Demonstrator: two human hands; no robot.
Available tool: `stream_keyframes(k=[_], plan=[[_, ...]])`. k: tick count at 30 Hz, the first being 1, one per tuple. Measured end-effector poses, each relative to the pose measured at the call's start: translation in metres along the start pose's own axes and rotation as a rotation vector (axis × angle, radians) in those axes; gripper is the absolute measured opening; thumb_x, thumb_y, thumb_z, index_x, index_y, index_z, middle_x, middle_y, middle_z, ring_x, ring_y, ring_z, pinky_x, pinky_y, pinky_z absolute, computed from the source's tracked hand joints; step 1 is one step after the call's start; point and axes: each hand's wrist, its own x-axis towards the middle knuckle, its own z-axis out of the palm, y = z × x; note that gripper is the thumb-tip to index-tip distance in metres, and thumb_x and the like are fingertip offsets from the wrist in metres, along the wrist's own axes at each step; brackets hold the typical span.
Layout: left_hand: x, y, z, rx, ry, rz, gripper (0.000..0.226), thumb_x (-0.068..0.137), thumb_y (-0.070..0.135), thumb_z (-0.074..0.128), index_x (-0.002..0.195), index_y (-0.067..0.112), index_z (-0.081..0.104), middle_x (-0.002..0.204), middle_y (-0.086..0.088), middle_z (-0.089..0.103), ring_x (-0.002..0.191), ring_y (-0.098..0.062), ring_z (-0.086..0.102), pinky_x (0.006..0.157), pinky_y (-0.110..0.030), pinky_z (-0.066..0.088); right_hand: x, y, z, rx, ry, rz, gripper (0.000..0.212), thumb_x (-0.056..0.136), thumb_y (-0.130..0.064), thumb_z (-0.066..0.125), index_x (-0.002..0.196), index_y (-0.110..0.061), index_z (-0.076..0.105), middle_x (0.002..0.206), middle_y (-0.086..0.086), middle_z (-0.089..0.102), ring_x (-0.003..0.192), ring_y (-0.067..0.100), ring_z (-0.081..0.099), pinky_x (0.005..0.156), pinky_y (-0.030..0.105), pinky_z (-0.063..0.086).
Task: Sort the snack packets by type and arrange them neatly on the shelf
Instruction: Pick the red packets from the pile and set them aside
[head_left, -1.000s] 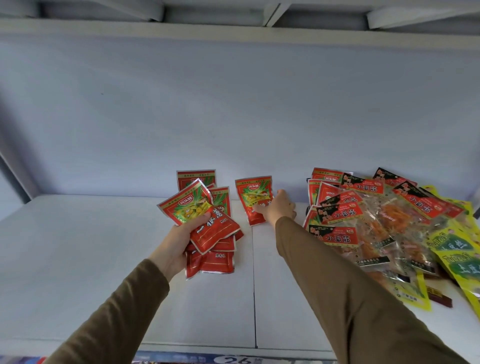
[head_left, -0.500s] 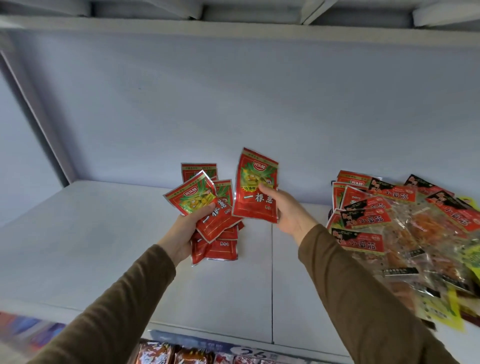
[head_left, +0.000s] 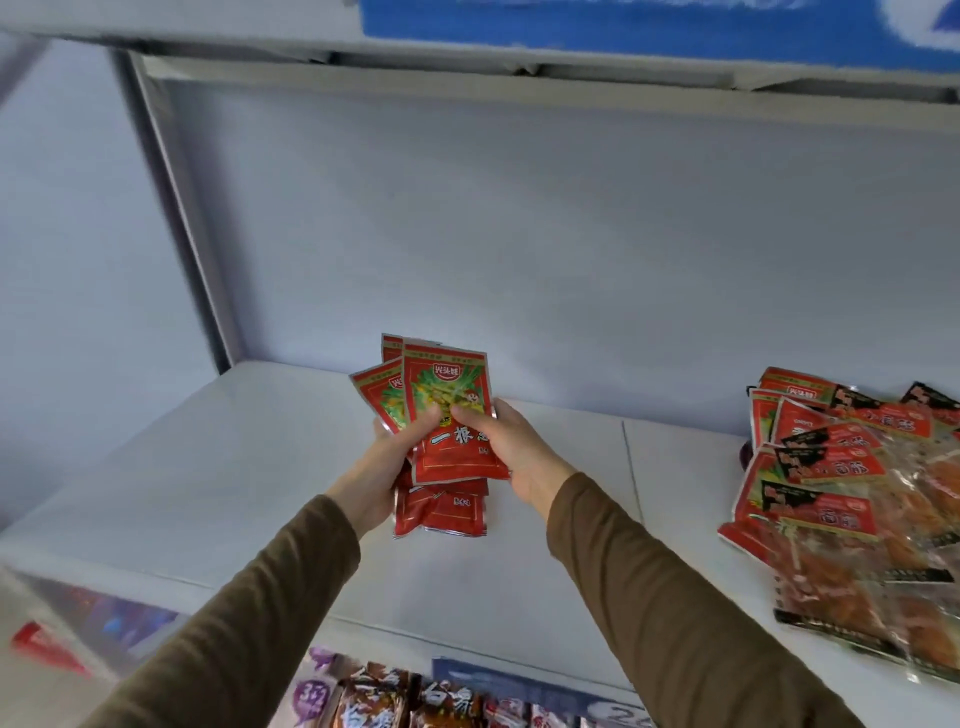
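Holding a fan of red packets (head_left: 451, 415) between them, both hands hover over the middle of the shelf (head_left: 223, 467). The left hand (head_left: 382, 470) grips the bunch from the left with its thumb across the front packet, and the right hand (head_left: 511, 449) pinches that packet's right edge, thumb on its face. More red packets (head_left: 441, 512) lie flat on the shelf right under the hands, toward the front edge. A mixed heap (head_left: 852, 499) of clear and red packets lies well apart at the shelf's right end.

These packets look light, thin and floppy, with glossy film that probably slides easily, so a loose fan could slip apart. Squaring the edges with fingers on both long sides, then gripping the stack across its middle with thumb in front and fingers behind, seems the safest hold. The contents may be soft, so gentle pressure should do.
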Motion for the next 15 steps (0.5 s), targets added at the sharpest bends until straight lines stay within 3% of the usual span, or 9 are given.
stream_keyframes(k=[4, 8, 11, 15], plan=[[-0.005, 0.015, -0.068, -0.017, 0.008, -0.044, 0.073, 0.075, 0.039, 0.082, 0.138, 0.021, 0.051, 0.116, -0.010, 0.076, 0.101, -0.034, 0.075, 0.078, -0.044, 0.062, 0.015, 0.000, 0.070, -0.010, 0.046, 0.048, 0.077, 0.075, -0.048, 0.086, 0.135, -0.025, 0.043, 0.110, 0.001, 0.072, 0.090, 0.018, 0.075, 0.069, 0.032, 0.060], [-0.005, 0.038, -0.139, 0.026, -0.026, -0.100, 0.063, 0.078, 0.041, 0.080, 0.134, 0.023, 0.056, 0.116, -0.009, 0.076, 0.102, -0.034, 0.075, 0.078, -0.043, 0.062, 0.033, 0.000, 0.128, -0.023, -0.003, 0.099, 0.118, 0.066, -0.059, 0.087, 0.156, -0.032, 0.016, 0.123, 0.002, 0.064, 0.103, 0.022, 0.069, 0.089, 0.042, 0.058], [0.000, 0.055, -0.180, 0.076, -0.061, -0.124, 0.060, 0.078, 0.042, 0.078, 0.131, 0.022, 0.057, 0.115, -0.009, 0.076, 0.100, -0.033, 0.075, 0.073, -0.040, 0.063, 0.044, 0.004, 0.162, 0.010, -0.074, 0.128, 0.110, 0.066, -0.072, 0.079, 0.153, -0.028, 0.029, 0.126, 0.004, 0.069, 0.110, 0.026, 0.070, 0.099, 0.052, 0.055], [0.014, 0.074, -0.224, 0.115, -0.092, -0.167, 0.062, 0.079, 0.045, 0.081, 0.131, 0.022, 0.056, 0.116, -0.010, 0.076, 0.102, -0.034, 0.075, 0.073, -0.041, 0.063, 0.058, 0.005, 0.199, 0.089, -0.085, 0.161, 0.102, 0.071, -0.072, 0.076, 0.152, -0.025, 0.033, 0.125, 0.006, 0.070, 0.108, 0.028, 0.072, 0.091, 0.049, 0.059]])
